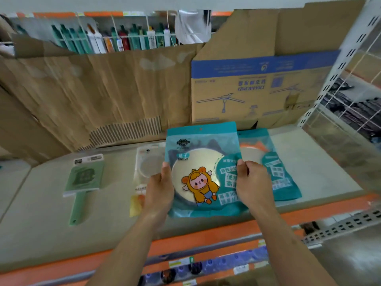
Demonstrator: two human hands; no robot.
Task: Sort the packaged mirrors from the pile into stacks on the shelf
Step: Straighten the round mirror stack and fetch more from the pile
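Observation:
I hold a teal packaged round mirror (203, 168) with a cartoon figure in an orange hood on it, above the shelf (321, 162). My left hand (159, 186) grips its left edge and my right hand (250, 182) grips its right edge. Behind it to the right, a second teal mirror package (276, 168) lies flat on the shelf. A clear-packaged round mirror (145, 162) lies just left of my left hand, partly hidden by it. Further left lies a green handled mirror (82, 180) in its wrap.
Brown cardboard (103, 96) and a printed blue-and-brown box panel (257, 89) line the back of the shelf. A white perforated upright (338, 67) and wire grid stand at the right. The orange shelf lip (206, 236) runs along the front, above a lower shelf holding goods.

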